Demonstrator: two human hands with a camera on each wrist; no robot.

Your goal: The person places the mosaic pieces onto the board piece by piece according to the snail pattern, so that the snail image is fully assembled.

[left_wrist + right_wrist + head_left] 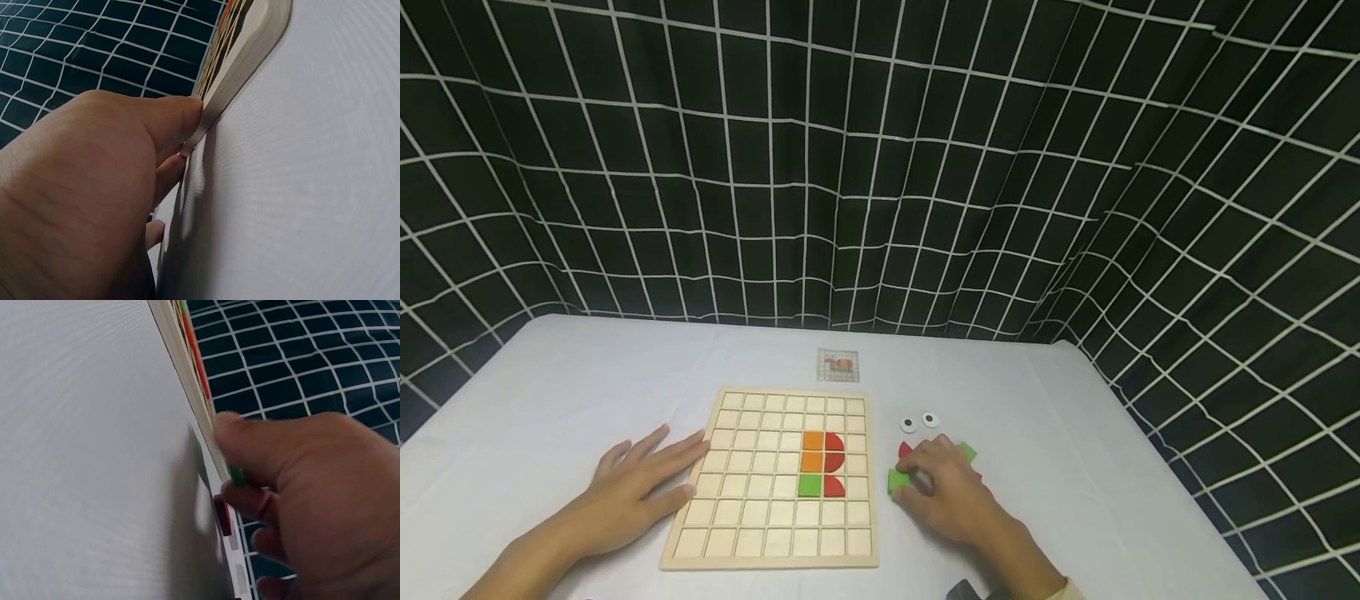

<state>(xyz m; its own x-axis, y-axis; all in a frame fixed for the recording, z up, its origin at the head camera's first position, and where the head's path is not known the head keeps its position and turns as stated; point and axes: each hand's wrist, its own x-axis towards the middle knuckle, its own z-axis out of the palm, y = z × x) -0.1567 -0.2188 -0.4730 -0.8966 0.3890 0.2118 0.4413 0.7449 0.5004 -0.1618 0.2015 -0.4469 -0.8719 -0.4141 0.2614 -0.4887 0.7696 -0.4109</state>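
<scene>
A wooden grid board [760, 537] lies on the white table. In its right-hand columns sit two orange squares [812, 450], a green square [809, 485] and several red curved pieces [834, 462]. My left hand [638, 490] rests at the board's left edge, fingers extended, its fingertips and thumb touching the frame. To the right of the board, my right hand [951, 492] pinches a green tile [897, 481] between thumb and index finger. In the right wrist view only a sliver of that green tile [237, 474] shows. A red piece [906, 450] lies close to the right fingers.
Two round eye pieces [908, 424] lie beyond the right hand. Another green piece [967, 452] shows beside that hand, partly hidden. A small picture card [838, 365] lies behind the board. A black curtain with white grid lines [850, 167] surrounds the table.
</scene>
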